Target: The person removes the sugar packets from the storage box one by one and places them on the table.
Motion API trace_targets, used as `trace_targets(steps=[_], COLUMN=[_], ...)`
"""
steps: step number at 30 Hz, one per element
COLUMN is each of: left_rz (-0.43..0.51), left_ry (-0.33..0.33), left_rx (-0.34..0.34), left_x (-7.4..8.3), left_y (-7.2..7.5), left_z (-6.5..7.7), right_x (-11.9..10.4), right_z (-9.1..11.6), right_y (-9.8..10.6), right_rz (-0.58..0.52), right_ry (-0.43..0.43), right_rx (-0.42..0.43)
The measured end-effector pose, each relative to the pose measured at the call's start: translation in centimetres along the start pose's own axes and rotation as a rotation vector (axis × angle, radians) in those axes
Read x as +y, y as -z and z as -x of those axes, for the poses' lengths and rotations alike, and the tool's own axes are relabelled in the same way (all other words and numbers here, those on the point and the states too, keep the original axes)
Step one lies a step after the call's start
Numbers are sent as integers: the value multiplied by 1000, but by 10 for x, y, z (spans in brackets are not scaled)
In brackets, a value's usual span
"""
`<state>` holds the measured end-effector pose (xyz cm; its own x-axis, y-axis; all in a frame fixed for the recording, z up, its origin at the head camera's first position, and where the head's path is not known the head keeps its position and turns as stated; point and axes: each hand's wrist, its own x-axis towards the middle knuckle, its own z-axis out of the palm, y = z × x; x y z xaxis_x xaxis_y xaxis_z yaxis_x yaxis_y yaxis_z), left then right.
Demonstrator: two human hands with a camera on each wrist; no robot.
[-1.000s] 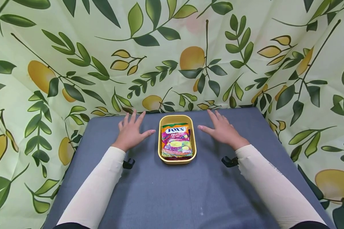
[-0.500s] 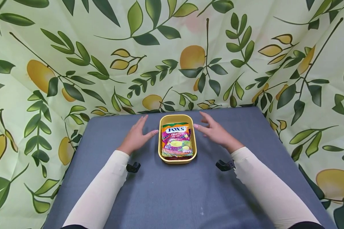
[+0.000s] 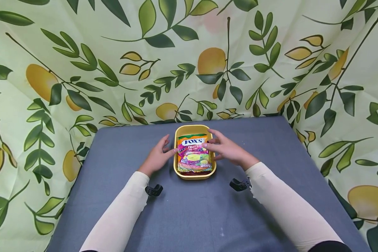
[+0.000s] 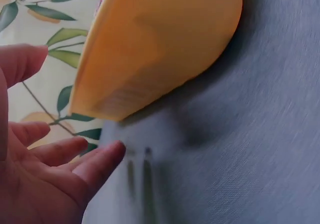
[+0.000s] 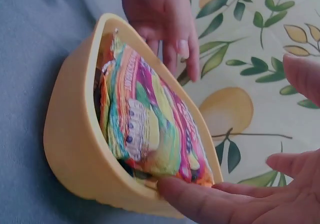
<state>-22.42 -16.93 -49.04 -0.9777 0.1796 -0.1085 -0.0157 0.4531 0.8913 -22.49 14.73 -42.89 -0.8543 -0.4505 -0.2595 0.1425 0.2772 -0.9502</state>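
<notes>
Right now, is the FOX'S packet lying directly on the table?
No, the FOX'S packet lies inside the yellow tray.

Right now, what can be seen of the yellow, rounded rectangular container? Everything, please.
The yellow, plastic-looking container has an open top, curved corners and a thin rim. It stands upright on the grey-blue, cloth-covered table, its long sides running front to back. A shiny, multicoloured FOX'S candy bag lies inside. The bare left hand is beside it, apart in the left wrist view; the bare right hand is at its right rim, contact unclear.
</notes>
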Motion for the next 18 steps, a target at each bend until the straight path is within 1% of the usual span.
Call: trace_targets(steps=[4,7,10,12,18], left_rz=[189,287,339,363,407], left_ry=[20,63,89,95,120], left_rx=[-4,-7,-10,-14,-11], left_x=[-6,-9,-12,-12,-15], left_y=[-11,-18,-23,-26,-27], left_z=[0,1,1,1,3], right_x=[-2,-1,1,2,4], right_z=[-3,-7,-10,-11,-11], right_y=[-7,-11,-15,-17,-22], right_rz=[13,13,1,-3,-14], right_ry=[-15,-29,-36,-39,-48], right_rx=[-14,-10,2,16,59])
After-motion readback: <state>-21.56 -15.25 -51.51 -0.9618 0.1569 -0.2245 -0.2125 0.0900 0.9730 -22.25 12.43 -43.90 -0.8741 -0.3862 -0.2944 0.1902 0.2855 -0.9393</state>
